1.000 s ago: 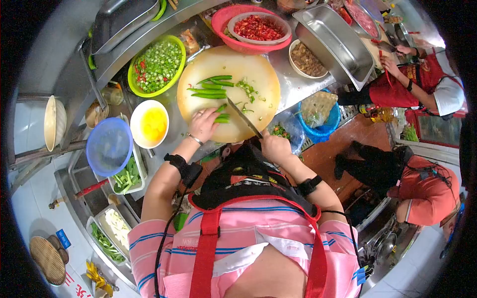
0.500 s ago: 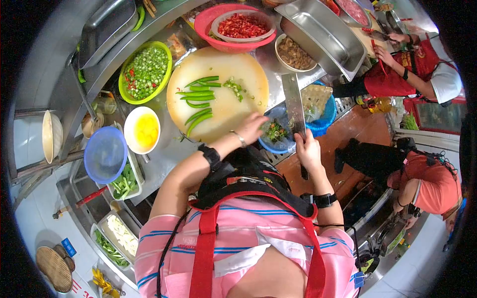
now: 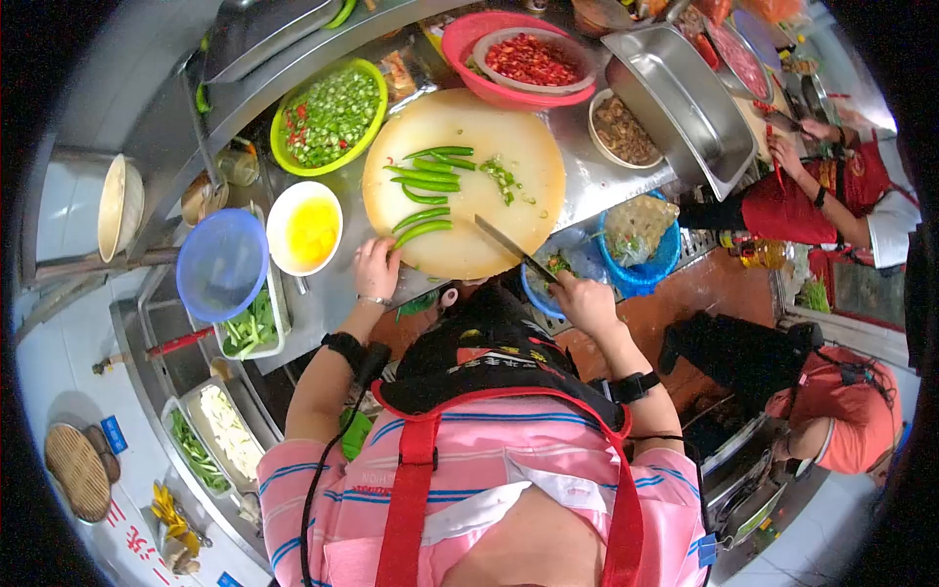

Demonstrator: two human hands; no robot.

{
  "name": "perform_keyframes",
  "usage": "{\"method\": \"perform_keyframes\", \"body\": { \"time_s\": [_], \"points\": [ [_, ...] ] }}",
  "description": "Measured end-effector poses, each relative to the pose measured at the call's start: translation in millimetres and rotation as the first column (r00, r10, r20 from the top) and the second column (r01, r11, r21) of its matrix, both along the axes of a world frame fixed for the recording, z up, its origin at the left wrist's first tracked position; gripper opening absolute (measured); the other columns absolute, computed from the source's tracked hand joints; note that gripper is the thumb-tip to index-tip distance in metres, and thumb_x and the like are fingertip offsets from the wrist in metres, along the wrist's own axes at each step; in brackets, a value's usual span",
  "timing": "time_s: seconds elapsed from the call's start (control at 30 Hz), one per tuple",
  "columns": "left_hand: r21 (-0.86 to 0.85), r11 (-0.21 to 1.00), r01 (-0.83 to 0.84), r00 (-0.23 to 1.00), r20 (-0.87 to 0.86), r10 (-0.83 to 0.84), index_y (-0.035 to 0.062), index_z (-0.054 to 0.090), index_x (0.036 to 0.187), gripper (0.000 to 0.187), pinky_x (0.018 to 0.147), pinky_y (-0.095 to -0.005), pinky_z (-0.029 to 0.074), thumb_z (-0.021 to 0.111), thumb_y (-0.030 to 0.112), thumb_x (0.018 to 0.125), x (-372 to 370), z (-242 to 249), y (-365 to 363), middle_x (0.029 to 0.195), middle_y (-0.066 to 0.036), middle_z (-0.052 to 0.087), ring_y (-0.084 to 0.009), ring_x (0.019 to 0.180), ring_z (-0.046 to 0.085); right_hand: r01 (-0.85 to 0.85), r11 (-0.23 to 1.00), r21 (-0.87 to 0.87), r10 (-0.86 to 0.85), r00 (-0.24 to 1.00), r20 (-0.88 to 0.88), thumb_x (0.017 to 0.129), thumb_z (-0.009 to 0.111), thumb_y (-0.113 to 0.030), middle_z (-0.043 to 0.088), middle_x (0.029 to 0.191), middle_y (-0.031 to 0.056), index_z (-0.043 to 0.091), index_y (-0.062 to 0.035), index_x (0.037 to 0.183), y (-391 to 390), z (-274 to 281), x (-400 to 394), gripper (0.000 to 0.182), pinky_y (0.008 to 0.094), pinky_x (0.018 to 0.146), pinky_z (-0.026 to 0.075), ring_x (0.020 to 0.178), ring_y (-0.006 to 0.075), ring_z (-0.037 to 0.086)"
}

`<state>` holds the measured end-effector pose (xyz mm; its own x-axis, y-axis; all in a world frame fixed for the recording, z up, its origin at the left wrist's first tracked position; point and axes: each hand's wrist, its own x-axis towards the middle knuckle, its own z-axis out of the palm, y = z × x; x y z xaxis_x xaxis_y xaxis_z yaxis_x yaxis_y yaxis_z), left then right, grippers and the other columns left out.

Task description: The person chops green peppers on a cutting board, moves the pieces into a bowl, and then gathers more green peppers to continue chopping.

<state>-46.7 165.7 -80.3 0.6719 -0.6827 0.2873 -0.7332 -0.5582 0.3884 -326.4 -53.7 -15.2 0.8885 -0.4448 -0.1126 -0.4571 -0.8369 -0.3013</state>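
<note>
My right hand (image 3: pixel 587 301) grips the handle of a cleaver (image 3: pixel 511 245), which is turned nearly edge-up over the near right part of a round cutting board (image 3: pixel 469 256). My left hand (image 3: pixel 377 268) is at the board's near left edge, fingers extended, fingertips right at the end of the lowest green chili (image 3: pixel 423 231). Several more whole green chilies (image 3: pixel 428 176) lie in a loose column on the board. To their right is a small scatter of chopped green chili (image 3: pixel 501 179).
Around the board stand a green basket of chopped chilies (image 3: pixel 378 110), a white bowl with yellow liquid (image 3: pixel 335 221), a red basin (image 3: pixel 456 49) and a steel pan (image 3: pixel 675 98). Blue bins (image 3: pixel 638 278) sit below the counter edge. Two people work at the right.
My left hand has moved left across the board to the chilies' left end. The cleaver has swung from beside the board, over the bins, to above its near right part.
</note>
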Motion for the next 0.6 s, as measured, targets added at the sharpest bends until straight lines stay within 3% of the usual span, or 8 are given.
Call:
{"method": "perform_keyframes", "body": {
  "time_s": [0.1,0.3,0.43,0.6],
  "points": [
    [-0.044,0.998,0.051,0.997,-0.048,-0.053,0.0107,0.061,0.086,0.016,0.075,-0.0386,0.043,0.063,0.015,0.071,7,0,-12,0.087,-0.006,0.058,-0.0283,0.08,0.055,0.023,1.0,0.005,-0.024,0.999,0.022,0.081,0.055,-0.028,0.054,0.053,0.0157,0.053,-0.0092,0.078,-7,13,15,0.019,0.0426,0.044,0.044,0.049,0.033,0.056],
    [-0.119,0.987,0.104,0.991,-0.066,-0.112,0.011,0.065,0.078,0.01,0.068,-0.0363,0.047,0.063,0.012,0.069,14,0,-25,0.08,-0.006,0.059,-0.0276,0.074,0.057,-0.288,0.955,-0.079,0.294,0.951,0.097,0.081,0.054,-0.027,0.055,0.052,0.0137,0.055,-0.0076,0.077,-13,32,55,0.02,0.0402,0.042,0.045,0.047,0.0303,0.057],
    [-0.131,0.986,0.102,0.985,-0.123,-0.118,0.0109,0.065,0.074,0.007,0.066,-0.0357,0.047,0.063,0.011,0.067,17,-5,-25,0.077,-0.005,0.059,-0.0275,0.072,0.057,-0.379,0.918,-0.115,0.37,0.924,-0.093,0.079,0.05,-0.016,0.057,0.053,0.0121,0.054,-0.0081,0.083,-11,39,76,0.01,0.0394,0.042,0.046,0.049,0.027,0.059],
    [-0.091,0.989,0.118,0.971,-0.198,-0.134,0.0086,0.063,0.073,0.005,0.065,-0.0359,0.047,0.061,0.01,0.069,20,-1,-26,0.078,-0.007,0.059,-0.0278,0.072,0.057,-0.454,0.886,-0.097,0.428,0.88,-0.204,0.076,0.048,-0.013,0.06,0.058,0.0119,0.053,-0.0074,0.084,-13,57,92,0.011,0.0394,0.043,0.047,0.052,0.0272,0.061]
  ]
}}
